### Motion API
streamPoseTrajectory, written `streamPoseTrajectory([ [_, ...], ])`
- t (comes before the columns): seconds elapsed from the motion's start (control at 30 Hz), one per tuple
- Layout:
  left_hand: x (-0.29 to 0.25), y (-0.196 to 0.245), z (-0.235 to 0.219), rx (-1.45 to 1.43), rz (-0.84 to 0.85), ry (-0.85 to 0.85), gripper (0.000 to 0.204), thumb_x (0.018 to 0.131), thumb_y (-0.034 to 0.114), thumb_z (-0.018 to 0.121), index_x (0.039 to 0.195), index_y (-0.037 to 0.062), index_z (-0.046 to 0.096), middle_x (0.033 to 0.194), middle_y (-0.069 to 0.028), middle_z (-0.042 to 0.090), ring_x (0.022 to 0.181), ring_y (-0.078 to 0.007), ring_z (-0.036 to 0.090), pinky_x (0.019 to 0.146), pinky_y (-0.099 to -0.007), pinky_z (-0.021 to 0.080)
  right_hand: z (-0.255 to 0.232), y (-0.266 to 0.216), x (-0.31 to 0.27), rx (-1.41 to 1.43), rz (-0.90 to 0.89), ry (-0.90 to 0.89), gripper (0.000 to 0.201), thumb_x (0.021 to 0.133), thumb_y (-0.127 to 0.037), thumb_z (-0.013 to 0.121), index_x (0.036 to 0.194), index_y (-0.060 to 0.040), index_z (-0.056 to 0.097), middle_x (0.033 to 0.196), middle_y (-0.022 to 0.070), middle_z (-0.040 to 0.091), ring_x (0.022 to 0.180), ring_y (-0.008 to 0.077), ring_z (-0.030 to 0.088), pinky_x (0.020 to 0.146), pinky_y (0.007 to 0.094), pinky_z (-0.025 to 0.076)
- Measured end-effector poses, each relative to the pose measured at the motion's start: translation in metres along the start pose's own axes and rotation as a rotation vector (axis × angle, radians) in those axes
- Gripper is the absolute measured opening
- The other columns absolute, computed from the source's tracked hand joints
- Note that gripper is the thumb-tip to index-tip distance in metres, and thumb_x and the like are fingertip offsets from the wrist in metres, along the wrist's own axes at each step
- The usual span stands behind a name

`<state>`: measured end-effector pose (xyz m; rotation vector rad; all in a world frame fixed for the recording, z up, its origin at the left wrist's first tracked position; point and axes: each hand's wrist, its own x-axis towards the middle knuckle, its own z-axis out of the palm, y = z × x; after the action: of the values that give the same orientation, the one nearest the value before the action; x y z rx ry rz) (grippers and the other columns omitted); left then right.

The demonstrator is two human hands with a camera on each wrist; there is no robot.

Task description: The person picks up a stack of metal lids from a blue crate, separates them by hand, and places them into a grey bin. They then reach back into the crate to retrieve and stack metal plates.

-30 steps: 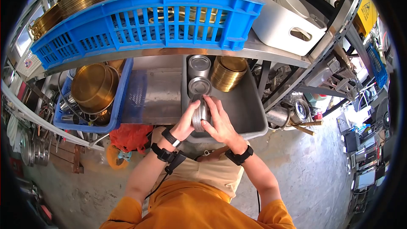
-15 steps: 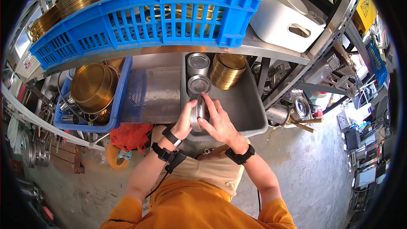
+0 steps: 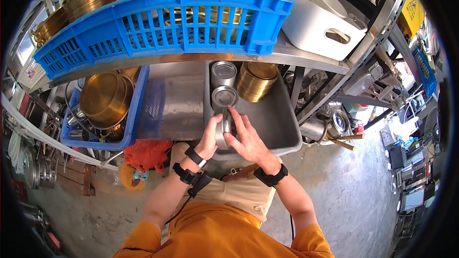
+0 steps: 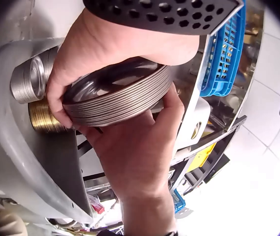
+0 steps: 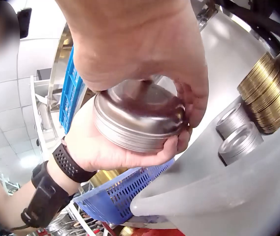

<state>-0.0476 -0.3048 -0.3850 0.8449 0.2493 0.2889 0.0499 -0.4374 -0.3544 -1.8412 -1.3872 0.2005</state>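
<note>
Both hands hold one stack of nested silver metal dishes (image 3: 221, 134) on edge, over the near left part of a grey tub (image 3: 282, 134). The left hand (image 3: 208, 137) grips its left side and the right hand (image 3: 248, 142) its right side, fingertips at the top. In the left wrist view the stacked rims (image 4: 122, 101) show as several thin ridges between the hands. The right wrist view shows the rounded outer face of the end dish (image 5: 145, 110). Inside the tub stand two silver stacks (image 3: 224, 96) and a gold stack (image 3: 258, 81).
A metal shelf edge (image 3: 306, 62) with a blue crate (image 3: 191, 24) and a white bin (image 3: 320, 28) overhangs the tub. To the left, a blue basket (image 3: 131, 134) holds gold pans (image 3: 103, 96). Below it hangs a red bag (image 3: 147, 155).
The held stack has turned and shifted slightly left between the hands since the earliest frame. Both hands keep their grip, and the last half second shows almost no movement.
</note>
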Motion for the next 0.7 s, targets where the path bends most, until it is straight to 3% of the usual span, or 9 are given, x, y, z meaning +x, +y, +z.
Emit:
streamPoseTrajectory([
  [0.2,0.005,0.0,-0.002,0.126,-0.007,0.007,0.057,0.1,0.042,0.048,0.144,0.0084,0.04,0.127,-0.0087,0.059,0.114,-0.0197,0.061,0.098,-0.0364,0.05,-0.005,0.003,0.0,0.053,-0.059,-0.039,0.084,0.096,-0.047,0.061,0.158,-0.0068,0.021,0.116,0.0329,0.053,0.098,0.0505,0.059,0.089,0.0538,0.048],
  [0.33,0.007,-0.005,-0.003,0.09,0.017,-0.005,0.056,0.1,0.041,0.048,0.144,0.0076,0.04,0.127,-0.0095,0.058,0.113,-0.0199,0.061,0.099,-0.0359,0.049,0.002,0.007,-0.001,0.015,-0.031,-0.023,0.082,0.097,-0.046,0.059,0.158,-0.0054,0.021,0.115,0.0341,0.053,0.096,0.0515,0.06,0.087,0.0539,0.049],
  [0.43,0.008,-0.01,-0.003,0.066,0.052,0.0,0.056,0.1,0.042,0.047,0.143,0.0075,0.041,0.125,-0.0091,0.059,0.111,-0.0198,0.061,0.098,-0.0354,0.049,0.011,0.006,-0.004,-0.013,-0.02,0.029,0.081,0.097,-0.044,0.058,0.158,-0.0046,0.022,0.115,0.0346,0.053,0.096,0.0518,0.06,0.085,0.0544,0.05],
  [0.5,0.006,-0.011,-0.002,0.039,0.035,0.04,0.056,0.1,0.047,0.042,0.132,0.0031,0.057,0.123,-0.0096,0.067,0.112,-0.0215,0.066,0.098,-0.0354,0.05,0.012,0.006,-0.004,-0.012,-0.024,0.058,0.08,0.097,-0.043,0.057,0.158,-0.0042,0.022,0.115,0.0346,0.053,0.095,0.0519,0.06,0.085,0.0547,0.05],
  [0.7,0.004,-0.001,-0.002,-0.014,-0.026,0.069,0.053,0.101,0.047,0.041,0.127,0.0057,0.06,0.12,-0.008,0.069,0.107,-0.0217,0.068,0.095,-0.037,0.053,0.007,0.005,-0.004,0.001,-0.045,0.06,0.078,0.095,-0.041,0.057,0.157,-0.0056,0.025,0.117,0.0342,0.052,0.095,0.0522,0.06,0.087,0.0534,0.05],
])
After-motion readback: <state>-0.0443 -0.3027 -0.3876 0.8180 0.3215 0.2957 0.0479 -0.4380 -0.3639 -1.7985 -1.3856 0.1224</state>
